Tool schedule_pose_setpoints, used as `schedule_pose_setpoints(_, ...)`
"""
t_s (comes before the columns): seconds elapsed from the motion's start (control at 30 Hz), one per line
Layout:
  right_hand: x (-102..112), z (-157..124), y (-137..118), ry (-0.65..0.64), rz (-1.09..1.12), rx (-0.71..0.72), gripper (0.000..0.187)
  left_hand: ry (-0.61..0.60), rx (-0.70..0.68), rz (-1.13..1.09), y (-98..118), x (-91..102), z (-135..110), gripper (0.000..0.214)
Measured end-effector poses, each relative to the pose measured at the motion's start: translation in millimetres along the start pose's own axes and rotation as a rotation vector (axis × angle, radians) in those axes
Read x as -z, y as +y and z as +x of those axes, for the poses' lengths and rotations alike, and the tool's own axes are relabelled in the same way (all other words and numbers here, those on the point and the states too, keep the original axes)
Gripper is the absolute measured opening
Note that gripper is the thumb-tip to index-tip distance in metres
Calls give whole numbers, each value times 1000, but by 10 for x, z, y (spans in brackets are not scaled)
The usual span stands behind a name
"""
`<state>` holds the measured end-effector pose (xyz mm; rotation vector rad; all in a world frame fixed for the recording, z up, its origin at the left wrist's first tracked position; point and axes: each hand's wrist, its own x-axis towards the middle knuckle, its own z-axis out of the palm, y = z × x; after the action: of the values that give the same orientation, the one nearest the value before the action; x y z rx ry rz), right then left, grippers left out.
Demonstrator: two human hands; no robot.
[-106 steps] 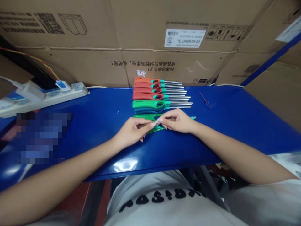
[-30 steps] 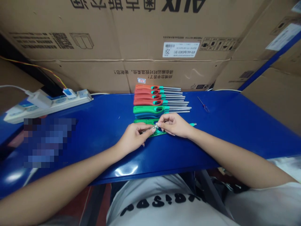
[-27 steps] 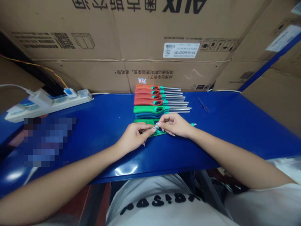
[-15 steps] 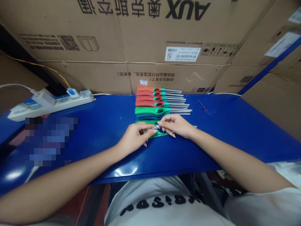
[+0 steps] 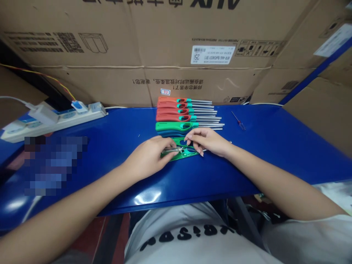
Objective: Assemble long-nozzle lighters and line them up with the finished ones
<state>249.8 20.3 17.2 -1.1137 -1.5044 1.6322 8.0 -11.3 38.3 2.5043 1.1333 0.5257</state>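
Observation:
My left hand is closed round a clear tube with a metal fitting at its right end, held level over a green lighter shell half. Opposite it, my right hand hovers at the right part of the shell, thumb and forefinger tips close together. Whatever lies between those tips is too small to make out. Its other fingers curl down near the shell. A thin pale wire shows between the hands. Part of a metal rod sticks out beyond my right wrist.
Behind my hands lies a row of long-nosed lighters in red, orange, green and blue. A small screwdriver rests to the right. At the left stands a power strip with plugs. A cardboard wall closes the back of the blue table.
My right fingers have come away from the metal end of the tube. My left hand has drawn slightly left with the tube. The whole view has tilted a little downward.

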Motion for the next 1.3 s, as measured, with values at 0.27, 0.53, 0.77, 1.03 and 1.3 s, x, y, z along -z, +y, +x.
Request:
schedule_pose_setpoints(0.27,2,7,5,5,-8,16,21,-146,21,74,27,-29,-40,14)
schedule_pose_setpoints(0.53,-7,-23,5,-2,-123,20,23,-119,73,-22,27,-16,-26,14)
schedule_pose_setpoints(0.77,-65,-87,74,-24,-622,430,11,-70,58,-72,-3,-62,-9,9)
schedule_pose_setpoints(1.03,-103,-103,109,-33,-821,532,10,-65,65,-80,5,-68,-20,8)
schedule_pose_setpoints(1.3,-122,-88,124,-21,-823,507,13,-60,81,-84,22,-89,-16,4)
